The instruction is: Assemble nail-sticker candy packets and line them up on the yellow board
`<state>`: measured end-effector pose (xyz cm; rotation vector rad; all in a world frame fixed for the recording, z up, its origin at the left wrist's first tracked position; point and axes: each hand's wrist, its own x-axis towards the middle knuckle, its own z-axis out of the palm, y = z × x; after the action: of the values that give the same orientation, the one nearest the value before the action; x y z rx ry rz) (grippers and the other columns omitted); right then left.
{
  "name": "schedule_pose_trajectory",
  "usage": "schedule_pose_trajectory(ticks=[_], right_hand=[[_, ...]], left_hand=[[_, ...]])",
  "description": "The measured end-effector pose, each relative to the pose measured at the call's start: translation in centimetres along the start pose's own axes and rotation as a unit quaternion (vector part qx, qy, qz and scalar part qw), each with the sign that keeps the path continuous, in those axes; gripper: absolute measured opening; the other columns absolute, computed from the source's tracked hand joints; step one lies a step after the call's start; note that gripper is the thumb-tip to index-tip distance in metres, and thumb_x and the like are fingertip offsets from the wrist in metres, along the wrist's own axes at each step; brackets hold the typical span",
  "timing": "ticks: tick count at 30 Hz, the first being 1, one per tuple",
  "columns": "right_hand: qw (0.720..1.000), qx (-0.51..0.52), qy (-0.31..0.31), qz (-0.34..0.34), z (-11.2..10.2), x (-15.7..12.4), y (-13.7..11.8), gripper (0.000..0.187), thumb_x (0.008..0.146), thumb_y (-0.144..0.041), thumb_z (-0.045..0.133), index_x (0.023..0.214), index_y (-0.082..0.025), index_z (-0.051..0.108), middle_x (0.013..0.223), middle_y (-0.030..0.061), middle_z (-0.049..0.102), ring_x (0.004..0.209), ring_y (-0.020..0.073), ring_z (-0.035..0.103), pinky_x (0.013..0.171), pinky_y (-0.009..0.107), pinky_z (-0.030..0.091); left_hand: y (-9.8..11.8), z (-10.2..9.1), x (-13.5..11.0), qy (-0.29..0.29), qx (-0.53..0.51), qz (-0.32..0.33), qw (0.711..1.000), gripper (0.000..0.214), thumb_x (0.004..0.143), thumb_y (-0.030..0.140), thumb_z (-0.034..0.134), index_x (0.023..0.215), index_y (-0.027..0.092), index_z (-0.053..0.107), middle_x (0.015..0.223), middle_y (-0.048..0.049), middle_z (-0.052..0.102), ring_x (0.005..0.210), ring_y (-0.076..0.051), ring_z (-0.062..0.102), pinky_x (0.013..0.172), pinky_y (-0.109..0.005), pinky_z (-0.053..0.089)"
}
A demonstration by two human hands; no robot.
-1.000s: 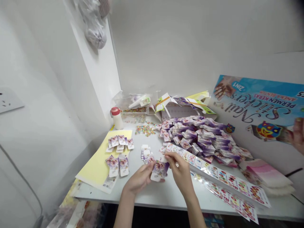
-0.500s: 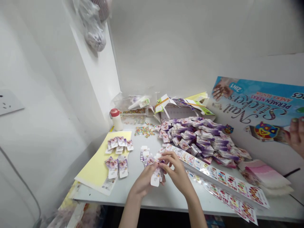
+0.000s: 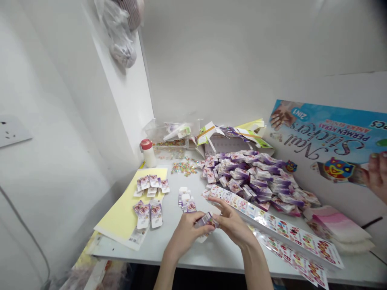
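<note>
Purple-and-white card, the small carton (image 3: 206, 218) hangs over the near tabletop (image 3: 151, 249), pinched by the left hand (image 3: 185, 232) and the right hand (image 3: 235, 225) at opposite ends, apparently to steady it, with spare cartons (image 3: 188, 202) just beyond.

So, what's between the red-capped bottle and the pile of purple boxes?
In the head view, small multicoloured pieces lie scattered on the table between the bottle and the pile.
</note>
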<state>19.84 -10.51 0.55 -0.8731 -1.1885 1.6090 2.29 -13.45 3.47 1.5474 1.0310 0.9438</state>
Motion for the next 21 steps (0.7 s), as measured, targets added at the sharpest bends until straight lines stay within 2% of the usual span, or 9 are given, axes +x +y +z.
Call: schedule_pose_trajectory(ticks=[2, 4, 7, 10, 13, 16, 19, 21], right_hand=[[0.999, 0.039, -0.023, 0.015, 0.3, 0.1, 0.1, 0.046, 0.063, -0.034, 0.080, 0.104, -0.028, 0.059, 0.101, 0.0020, 0.052, 0.068, 0.0118, 0.054, 0.059, 0.025, 0.045], [0.998, 0.053, -0.032, 0.013, 0.6, 0.1, 0.0, 0.039, 0.060, -0.034, 0.081, 0.092, -0.026, 0.060, 0.095, -0.0001, 0.052, 0.065, 0.0110, 0.053, 0.056, 0.023, 0.044], [0.999, 0.012, -0.025, -0.022, 0.7, 0.1, -0.1, 0.033, 0.064, -0.045, 0.077, 0.083, -0.023, 0.063, 0.084, 0.0011, 0.054, 0.068, 0.0141, 0.053, 0.059, 0.026, 0.044], [0.997, -0.058, -0.025, -0.052, 0.8, 0.1, -0.2, 0.042, 0.072, -0.059, 0.064, 0.084, -0.019, 0.069, 0.085, 0.0066, 0.058, 0.066, 0.0152, 0.050, 0.060, 0.029, 0.044], [0.995, -0.087, -0.008, -0.051, 1.2, 0.2, -0.4, 0.037, 0.072, -0.053, 0.068, 0.078, -0.017, 0.071, 0.078, 0.0058, 0.059, 0.062, 0.0139, 0.047, 0.058, 0.028, 0.042], [0.996, -0.077, 0.036, -0.034, 1.9, 0.2, -0.8, 0.028, 0.066, -0.043, 0.076, 0.077, -0.018, 0.069, 0.064, 0.0003, 0.056, 0.059, 0.0126, 0.047, 0.057, 0.026, 0.041], [0.995, -0.073, 0.050, -0.036, 2.5, 0.0, -1.3, 0.025, 0.064, -0.039, 0.077, 0.072, -0.018, 0.068, 0.066, -0.0001, 0.057, 0.062, 0.0132, 0.050, 0.059, 0.026, 0.041], [0.994, -0.088, 0.029, -0.050, 2.7, -0.2, -1.7, 0.024, 0.067, -0.040, 0.075, 0.069, -0.018, 0.068, 0.071, 0.0013, 0.059, 0.066, 0.0145, 0.052, 0.061, 0.027, 0.042]], left_hand=[[0.1, 0.2, -0.1, 0.004, -0.024, 0.000, 1.000, 0.033, 0.075, 0.034, 0.067, 0.104, 0.019, 0.062, 0.067, 0.0034, 0.056, 0.063, -0.013, 0.049, 0.061, -0.022, 0.036], [0.2, 0.2, -0.2, -0.003, -0.029, 0.005, 1.000, 0.040, 0.076, 0.035, 0.066, 0.113, 0.022, 0.057, 0.068, 0.0036, 0.055, 0.065, -0.014, 0.050, 0.063, -0.023, 0.037], [0.3, -0.2, -0.3, -0.001, 0.002, 0.025, 1.000, 0.023, 0.079, 0.035, 0.062, 0.097, 0.020, 0.063, 0.067, 0.0037, 0.051, 0.063, -0.013, 0.046, 0.061, -0.022, 0.035], [0.4, -0.6, -0.3, 0.013, -0.003, 0.032, 0.999, 0.022, 0.080, 0.035, 0.059, 0.095, 0.019, 0.062, 0.069, 0.0026, 0.054, 0.063, -0.012, 0.045, 0.060, -0.022, 0.035], [0.3, -0.9, -0.4, 0.015, -0.008, 0.031, 0.999, 0.021, 0.080, 0.037, 0.061, 0.091, 0.019, 0.060, 0.068, 0.0022, 0.055, 0.063, -0.013, 0.046, 0.060, -0.022, 0.036], [-0.1, -0.9, -0.3, 0.025, -0.038, 0.016, 0.999, 0.029, 0.078, 0.034, 0.063, 0.102, 0.021, 0.054, 0.066, 0.0041, 0.053, 0.064, -0.013, 0.049, 0.061, -0.022, 0.037], [-0.5, -0.8, -0.3, 0.031, -0.055, 0.007, 0.998, 0.040, 0.078, 0.034, 0.064, 0.113, 0.022, 0.050, 0.064, 0.0055, 0.050, 0.064, -0.013, 0.051, 0.061, -0.023, 0.039], [-0.6, -0.7, -0.3, 0.037, -0.051, 0.015, 0.998, 0.032, 0.079, 0.035, 0.063, 0.107, 0.021, 0.054, 0.066, 0.0045, 0.052, 0.064, -0.013, 0.052, 0.062, -0.023, 0.039]])
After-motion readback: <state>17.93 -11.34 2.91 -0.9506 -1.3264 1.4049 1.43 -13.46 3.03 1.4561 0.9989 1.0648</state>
